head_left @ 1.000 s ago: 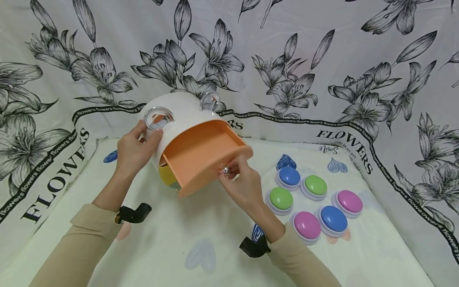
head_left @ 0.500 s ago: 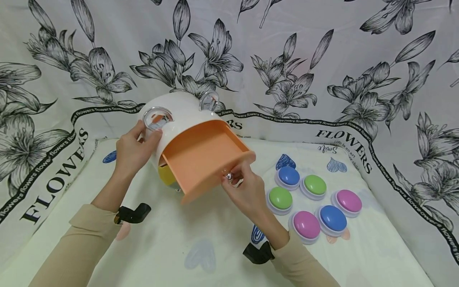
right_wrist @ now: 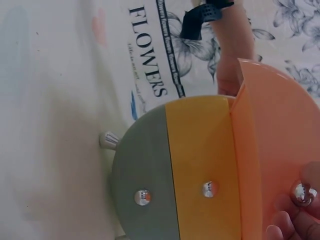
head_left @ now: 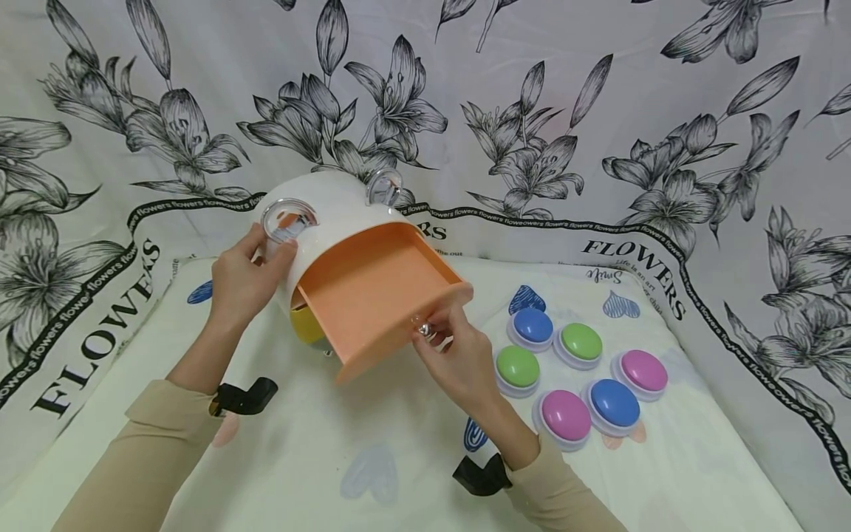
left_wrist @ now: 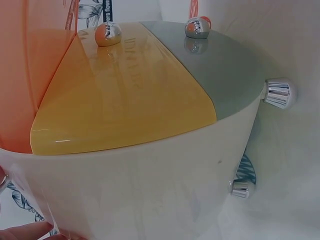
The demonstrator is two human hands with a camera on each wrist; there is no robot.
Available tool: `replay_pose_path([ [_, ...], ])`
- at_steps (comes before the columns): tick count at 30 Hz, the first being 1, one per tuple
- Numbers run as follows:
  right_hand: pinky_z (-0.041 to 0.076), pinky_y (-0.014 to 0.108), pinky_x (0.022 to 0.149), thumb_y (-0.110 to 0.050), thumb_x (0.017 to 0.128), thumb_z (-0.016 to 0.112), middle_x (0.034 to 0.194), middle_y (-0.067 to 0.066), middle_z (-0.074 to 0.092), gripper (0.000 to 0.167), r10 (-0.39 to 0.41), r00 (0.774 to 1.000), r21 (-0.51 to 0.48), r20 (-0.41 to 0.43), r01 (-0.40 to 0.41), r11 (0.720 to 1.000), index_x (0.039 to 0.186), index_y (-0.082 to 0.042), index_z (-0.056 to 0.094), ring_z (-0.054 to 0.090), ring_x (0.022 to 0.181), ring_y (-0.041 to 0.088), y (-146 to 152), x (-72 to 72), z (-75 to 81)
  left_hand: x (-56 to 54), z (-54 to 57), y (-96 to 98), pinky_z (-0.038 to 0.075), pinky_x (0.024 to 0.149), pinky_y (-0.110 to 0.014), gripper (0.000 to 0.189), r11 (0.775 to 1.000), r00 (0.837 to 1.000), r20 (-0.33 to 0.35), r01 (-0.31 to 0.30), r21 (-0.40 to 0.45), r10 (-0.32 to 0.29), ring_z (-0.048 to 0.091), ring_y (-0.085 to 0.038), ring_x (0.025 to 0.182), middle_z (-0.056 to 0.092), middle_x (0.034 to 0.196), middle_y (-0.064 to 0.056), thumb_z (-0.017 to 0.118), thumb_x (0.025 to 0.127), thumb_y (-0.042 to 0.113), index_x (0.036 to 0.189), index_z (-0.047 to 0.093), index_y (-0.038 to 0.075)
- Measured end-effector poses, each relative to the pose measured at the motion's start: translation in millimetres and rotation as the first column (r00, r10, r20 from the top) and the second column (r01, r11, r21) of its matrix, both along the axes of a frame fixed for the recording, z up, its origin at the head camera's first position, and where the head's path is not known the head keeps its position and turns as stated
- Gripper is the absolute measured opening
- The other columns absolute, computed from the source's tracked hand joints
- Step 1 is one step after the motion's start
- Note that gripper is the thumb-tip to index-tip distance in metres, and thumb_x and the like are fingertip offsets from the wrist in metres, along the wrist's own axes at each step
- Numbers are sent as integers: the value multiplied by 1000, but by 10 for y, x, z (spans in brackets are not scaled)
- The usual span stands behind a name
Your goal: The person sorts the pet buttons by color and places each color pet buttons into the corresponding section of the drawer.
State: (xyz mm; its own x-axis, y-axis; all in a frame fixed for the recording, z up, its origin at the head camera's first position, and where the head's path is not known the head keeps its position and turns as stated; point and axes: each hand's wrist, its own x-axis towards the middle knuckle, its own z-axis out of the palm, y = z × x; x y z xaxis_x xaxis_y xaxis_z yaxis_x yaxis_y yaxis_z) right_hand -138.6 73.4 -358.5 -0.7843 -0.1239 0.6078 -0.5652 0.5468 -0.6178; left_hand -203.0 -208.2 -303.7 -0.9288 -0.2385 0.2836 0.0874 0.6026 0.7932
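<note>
A white, rounded mini drawer cabinet (head_left: 326,203) with two clear ear-like rings on top stands at centre-left in the head view. Its orange drawer (head_left: 375,295) is pulled well out, and no contents show in the visible part. My right hand (head_left: 462,358) pinches the silver knob (head_left: 425,330) on that drawer's front. My left hand (head_left: 244,284) grips the cabinet's left side just below one clear ring (head_left: 289,219); its far fingers are hidden. Below the orange drawer, a yellow drawer (left_wrist: 125,100) and a grey-green drawer (left_wrist: 220,75) are closed, each with a silver knob.
Several domed round discs in blue (head_left: 614,403), green (head_left: 518,366) and pink (head_left: 565,415) lie on the heart-printed cloth (head_left: 372,473) at the right. Behind the cabinet hangs a flower-printed cloth (head_left: 459,177). Silver feet (left_wrist: 280,93) stick out beneath the cabinet.
The orange drawer has come slightly farther out toward me, with my right hand moving down and right on its knob. My left hand has kept its grip on the cabinet.
</note>
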Motion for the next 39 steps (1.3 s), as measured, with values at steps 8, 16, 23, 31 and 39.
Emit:
replay_pose_path([
  [8,55,27,58,-16,81,71,90,0,65,28,86,996,4,31,-86,996,102,-10,55,61,76,12,122,31,5,-3,-15,-3,40,57,-6,44,1000,999,-32,0,-20,-1,53,-30,107,38,142,-7,53,88,44,106,59,5],
  [16,54,29,79,-13,81,71,116,0,62,43,82,993,55,89,-87,995,120,-14,55,59,101,13,461,20,-108,1,-11,-5,45,63,-10,47,1000,999,-32,-4,-24,3,52,-28,109,43,140,-9,53,87,46,114,60,8],
  [23,50,35,90,-16,81,70,127,-2,56,53,-33,979,52,201,22,998,130,-17,50,53,114,14,811,-16,-224,-1,-10,3,39,57,-4,47,1000,999,-39,-6,-10,6,52,-27,102,48,135,-10,53,87,46,114,59,8],
  [31,44,44,96,-21,83,68,134,5,50,58,-101,943,35,317,95,995,136,-17,44,47,123,21,1213,-21,-432,0,-5,13,51,86,-41,54,1000,1000,-17,3,-2,-3,48,-27,119,39,142,-7,52,87,47,127,55,10],
  [39,41,51,96,-26,83,68,139,12,44,67,-115,914,132,388,68,989,139,-9,37,44,124,30,1409,-18,-650,0,-1,13,48,90,-47,59,1000,1000,-16,13,6,-13,47,-29,121,42,140,-11,52,87,48,133,49,10],
])
